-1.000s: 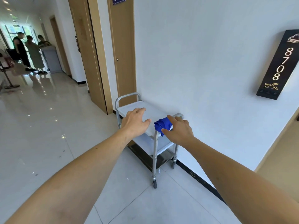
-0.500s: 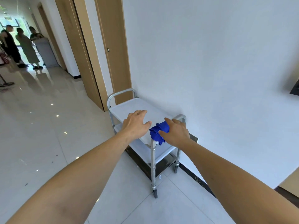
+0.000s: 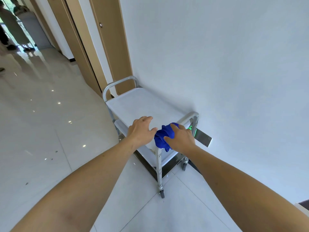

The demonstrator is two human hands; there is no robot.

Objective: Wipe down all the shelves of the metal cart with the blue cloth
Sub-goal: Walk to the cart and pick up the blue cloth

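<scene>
A metal cart [image 3: 143, 104] on castors stands against the white wall, with a pale top shelf and lower shelves partly hidden beneath it. A bunched blue cloth [image 3: 162, 137] lies at the cart's near handle bar. My right hand [image 3: 180, 138] covers the cloth, fingers curled over it and the thumb at its side. To the left of the cloth, my left hand [image 3: 141, 130] reaches over the near edge of the top shelf with its fingers spread. Whether it touches the shelf I cannot tell.
A white wall [image 3: 217, 64] runs along the cart's right side. A wooden door [image 3: 108, 39] stands just beyond the cart. Glossy tiled floor [image 3: 41, 131] stretches to the left. People [image 3: 15, 25] stand far down the corridor. A small metal wall plate [image 3: 202, 138] with a green light sits beside the handle.
The view has tilted down and closed in on the cart. Both hands stay at its near end, the right one still on the blue cloth.
</scene>
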